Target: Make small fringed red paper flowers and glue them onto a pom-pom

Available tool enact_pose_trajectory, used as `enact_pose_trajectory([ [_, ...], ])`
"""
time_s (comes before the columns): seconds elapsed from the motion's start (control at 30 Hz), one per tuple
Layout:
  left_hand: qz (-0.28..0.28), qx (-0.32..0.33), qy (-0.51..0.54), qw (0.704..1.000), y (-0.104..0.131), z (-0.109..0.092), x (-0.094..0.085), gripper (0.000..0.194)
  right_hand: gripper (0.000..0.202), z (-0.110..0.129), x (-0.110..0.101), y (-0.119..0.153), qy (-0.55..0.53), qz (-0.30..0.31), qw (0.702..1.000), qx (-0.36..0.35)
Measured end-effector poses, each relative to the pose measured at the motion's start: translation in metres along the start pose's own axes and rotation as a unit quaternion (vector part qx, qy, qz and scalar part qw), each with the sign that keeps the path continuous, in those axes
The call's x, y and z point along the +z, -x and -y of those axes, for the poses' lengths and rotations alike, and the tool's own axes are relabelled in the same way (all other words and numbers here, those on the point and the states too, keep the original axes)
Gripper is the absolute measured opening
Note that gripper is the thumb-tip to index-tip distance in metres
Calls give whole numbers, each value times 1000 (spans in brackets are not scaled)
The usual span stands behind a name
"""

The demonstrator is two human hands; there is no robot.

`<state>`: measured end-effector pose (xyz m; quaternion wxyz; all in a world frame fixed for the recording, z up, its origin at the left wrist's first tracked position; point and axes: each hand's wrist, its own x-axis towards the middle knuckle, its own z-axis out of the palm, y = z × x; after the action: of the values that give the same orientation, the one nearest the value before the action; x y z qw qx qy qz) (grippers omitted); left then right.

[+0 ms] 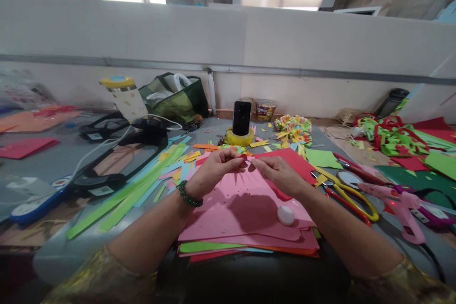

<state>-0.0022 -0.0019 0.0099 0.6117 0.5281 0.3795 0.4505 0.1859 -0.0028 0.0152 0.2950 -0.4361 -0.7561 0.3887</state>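
My left hand (221,170), with a dark green bead bracelet (189,194) at its wrist, pinches a small red piece (243,157) between thumb and fingers. Close beside it, the fingertips of my right hand (276,171) are pressed together on something thin at the piece's right edge, too small to make out. Both hands hover over a stack of pink paper (228,218), whose top sheet carries small red specks. A round white lid-like object (285,215) lies on the stack's right part. Red paper (294,164) lies behind my right hand.
A phone (242,118) stands in a yellow holder (240,138) behind the hands. Scissors (356,197) and a pink glue gun (401,206) lie right. Green strips (131,190), a cup (124,99) and a cable lie left. Paper flowers (294,129) sit behind right.
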Motion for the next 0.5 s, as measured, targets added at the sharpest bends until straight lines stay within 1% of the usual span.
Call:
enact_pose_trajectory([
  [0.1,-2,5,-5,1000,0,0,0,43,53,0,0,0,5,-4,1000,-1],
  [0.27,1,9,-20,1000,-1,2,-2,38,52,0,0,0,12,-9,1000,-8],
  [0.5,5,2,-2,1000,-1,2,-2,37,51,0,0,0,26,-2,1000,-6],
])
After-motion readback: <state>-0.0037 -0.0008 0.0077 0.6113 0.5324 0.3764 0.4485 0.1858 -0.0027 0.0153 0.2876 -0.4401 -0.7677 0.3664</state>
